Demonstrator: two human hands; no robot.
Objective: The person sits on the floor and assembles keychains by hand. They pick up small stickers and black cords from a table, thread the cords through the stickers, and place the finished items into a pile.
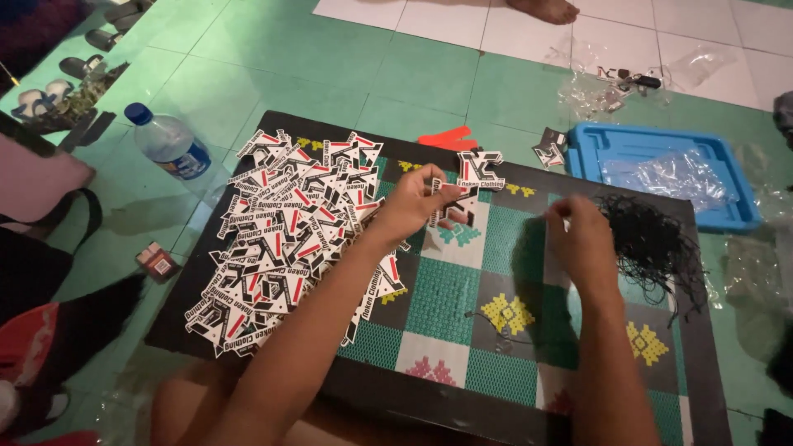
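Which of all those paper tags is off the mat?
The black, white and red card tag pinched in the left hand; it is lifted, while the others lie heaped on the patterned mat.

Checkered green mat [446,306] (yellow motifs), blue tray [661,144], black strings [652,244].

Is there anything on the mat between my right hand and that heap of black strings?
Nothing visible. The right hand sits at the left edge of the black string heap, fingers already touching strands, with only patterned mat beneath.
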